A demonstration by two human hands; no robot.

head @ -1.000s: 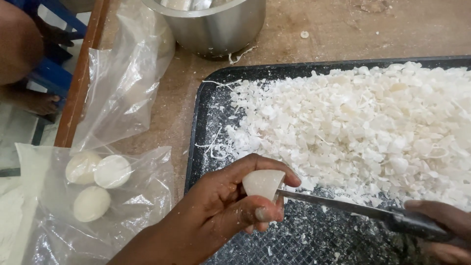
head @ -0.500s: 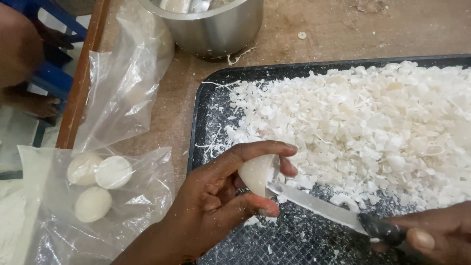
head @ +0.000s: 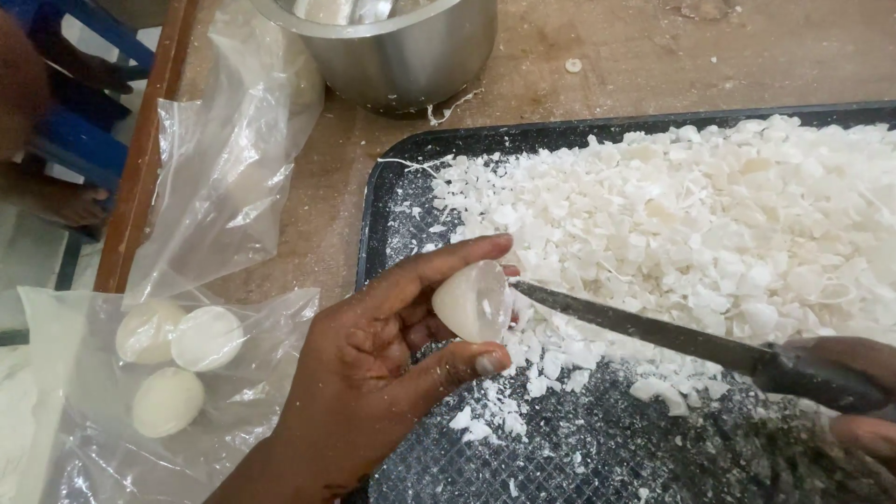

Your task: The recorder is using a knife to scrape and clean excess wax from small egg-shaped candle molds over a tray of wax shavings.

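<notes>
A brown bench (head: 597,65) carries a black tray (head: 373,215) heaped with white shavings (head: 709,224). My left hand (head: 383,373) has its grip clamped on a white rounded piece (head: 471,301) over the tray's near corner. My right hand (head: 854,392) is closed on a knife (head: 653,331), its tip touching the piece.

Left hand (head: 373,373) at lower centre, palm up, thumb and forefinger pinched, right hand (head: 845,392) at lower right edge, fingers curled closed
</notes>
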